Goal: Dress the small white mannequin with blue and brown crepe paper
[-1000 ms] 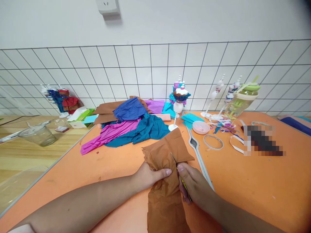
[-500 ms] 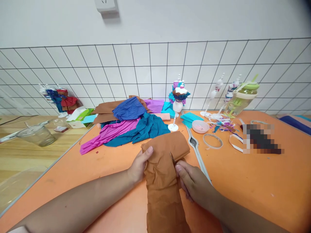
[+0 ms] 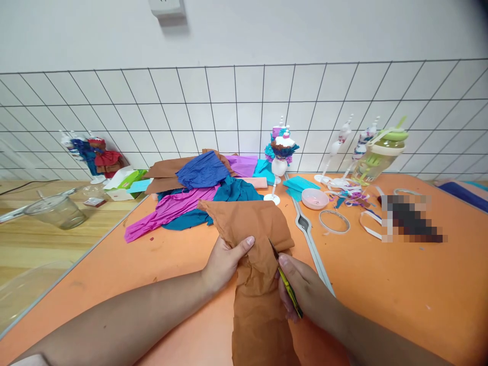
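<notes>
A long strip of brown crepe paper (image 3: pixel 263 325) hangs toward me over the orange table, its upper part folded over. My left hand (image 3: pixel 229 256) pinches the paper at its left side, thumb on top and fingers hidden beneath. In my right hand (image 3: pixel 299 282) is a pair of scissors (image 3: pixel 287 287) with yellow and black handles. Their dark blade tip lies at a cut in the right side of the paper, just below the fold. How far the blades are apart I cannot tell.
Behind lies a pile of coloured crepe paper (image 3: pixel 202 173). A small decorated stand (image 3: pixel 280 165), a pink dish (image 3: pixel 314 199), tape rolls (image 3: pixel 334 221) and paper scraps (image 3: pixel 348 195) are farther right. A green-lidded bottle (image 3: pixel 381 155) stands by the tiled wall, a glass bowl (image 3: pixel 57 211) at left.
My left hand has shifted right along the paper, whose top left corner now spreads out farther left. The scissors' yellow handle has come into view under my right hand.
</notes>
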Tool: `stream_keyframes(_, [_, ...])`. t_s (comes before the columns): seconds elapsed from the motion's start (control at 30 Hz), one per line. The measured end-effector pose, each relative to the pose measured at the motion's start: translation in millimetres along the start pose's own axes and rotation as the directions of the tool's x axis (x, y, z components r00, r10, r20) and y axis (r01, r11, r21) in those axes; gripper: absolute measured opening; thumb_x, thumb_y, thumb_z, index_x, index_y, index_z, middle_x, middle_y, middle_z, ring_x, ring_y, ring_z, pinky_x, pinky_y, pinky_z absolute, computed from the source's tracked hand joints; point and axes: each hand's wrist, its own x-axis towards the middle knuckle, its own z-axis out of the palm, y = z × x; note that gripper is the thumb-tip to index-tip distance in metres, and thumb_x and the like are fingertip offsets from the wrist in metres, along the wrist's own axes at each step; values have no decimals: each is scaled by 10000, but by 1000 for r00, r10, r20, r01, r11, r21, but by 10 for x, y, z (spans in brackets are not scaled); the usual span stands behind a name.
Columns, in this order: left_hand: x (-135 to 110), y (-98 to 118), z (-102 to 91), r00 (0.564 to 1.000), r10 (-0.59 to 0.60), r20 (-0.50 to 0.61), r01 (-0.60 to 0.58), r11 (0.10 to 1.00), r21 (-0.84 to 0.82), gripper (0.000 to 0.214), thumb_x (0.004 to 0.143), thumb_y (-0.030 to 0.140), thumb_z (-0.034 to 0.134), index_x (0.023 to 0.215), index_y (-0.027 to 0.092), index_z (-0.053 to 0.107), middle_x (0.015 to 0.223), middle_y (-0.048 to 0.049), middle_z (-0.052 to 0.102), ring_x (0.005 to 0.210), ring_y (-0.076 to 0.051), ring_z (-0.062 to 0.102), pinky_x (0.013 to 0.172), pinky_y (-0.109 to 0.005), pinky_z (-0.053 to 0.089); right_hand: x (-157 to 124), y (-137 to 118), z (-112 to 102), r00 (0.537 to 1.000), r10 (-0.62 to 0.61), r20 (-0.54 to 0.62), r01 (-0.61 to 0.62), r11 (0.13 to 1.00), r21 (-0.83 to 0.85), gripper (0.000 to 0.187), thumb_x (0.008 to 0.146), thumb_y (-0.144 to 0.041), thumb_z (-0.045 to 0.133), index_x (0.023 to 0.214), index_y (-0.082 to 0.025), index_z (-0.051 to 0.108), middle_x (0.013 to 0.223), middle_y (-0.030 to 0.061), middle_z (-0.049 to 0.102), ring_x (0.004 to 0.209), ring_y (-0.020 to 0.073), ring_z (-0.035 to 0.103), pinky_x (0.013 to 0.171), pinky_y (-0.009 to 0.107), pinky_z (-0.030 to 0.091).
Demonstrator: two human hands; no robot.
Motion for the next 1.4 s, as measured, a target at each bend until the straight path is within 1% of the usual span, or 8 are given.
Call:
stream_keyframes(0.2, [-31, -29, 23, 998, -32, 62, 28, 998, 61, 455, 722, 380, 783, 1096, 160, 646, 1107, -112, 726, 1056, -297, 668, 910, -422, 541, -7, -12, -13, 999, -42, -4, 42, 999, 30, 531, 946, -660, 228, 688, -238, 421, 412, -62, 496, 366, 119, 483, 433, 238, 421])
stream_keyframes(0.4, [-90, -58, 46, 989, -4, 146, -24, 981, 195, 407, 765, 407, 740, 1077, 159, 661, 1108, -108, 723, 992, -268, 683, 881, -390, 547, -6, -4, 25, 997, 3, -74, 0, 999, 49, 564, 892, -739, 250, 699, -236, 416, 449, -61, 486, 372, 124, 500, 413, 254, 426])
stream_keyframes(0.7, [-101, -72, 46, 986, 28, 164, -71, 962, 264, 372, 822, 399, 685, 1106, 165, 634, 1165, -107, 703, 1058, -267, 663, 900, -379, 544, 2, 28, 66, 993, -16, -117, 22, 998, 51, 544, 898, -730, 261, 716, -241, 414, 456, -60, 471, 377, 123, 501, 416, 255, 437])
stream_keyframes(0.93, [-134, -78, 58, 979, 30, 201, -70, 978, 197, 409, 818, 386, 697, 1158, 170, 626, 1199, -112, 688, 1084, -271, 652, 926, -381, 529, 4, 18, 68, 991, 15, -134, -10, 999, 39, 563, 867, -771, 262, 746, -247, 431, 412, -71, 446, 341, 122, 473, 351, 237, 381])
stream_keyframes(1.1, [-156, -74, -27, 963, 79, 256, -62, 995, -75, 539, 768, 477, 727, 1194, 162, 624, 1230, -124, 671, 1134, -311, 623, 966, -416, 500, 7, 18, 29, 985, -7, -173, 14, 999, 39, 519, 899, -719, 284, 704, -252, 397, 405, -79, 410, 331, 119, 445, 344, 234, 380])
stream_keyframes(1.17, [-112, -42, -85, 969, 49, 241, 2, 978, -210, 577, 755, 594, 681, 1140, 164, 668, 1181, -114, 695, 1109, -313, 635, 955, -415, 504, 14, 35, -1, 985, 4, -174, 0, 1000, 23, 503, 907, -694, 314, 675, -251, 367, 429, -80, 406, 336, 114, 456, 358, 235, 404])
stream_keyframes(1.27, [7, 55, -139, 965, -128, 228, 196, 932, -304, 600, 727, 674, 650, 1051, 173, 710, 1049, -97, 742, 982, -293, 687, 870, -397, 542, 30, 71, -34, 986, 27, -163, -29, 1000, -11, 481, 922, -659, 324, 677, -249, 375, 453, -81, 412, 329, 108, 451, 358, 234, 412])
stream_keyframes(1.4, [123, 153, -107, 924, -285, 254, 334, 926, -176, 374, 732, 372, 773, 1022, 145, 706, 979, -104, 755, 859, -256, 713, 827, -379, 553, 45, 91, -33, 992, 24, -122, -33, 997, -70, 453, 938, -637, 304, 733, -251, 421, 438, -85, 420, 322, 113, 448, 358, 231, 415])
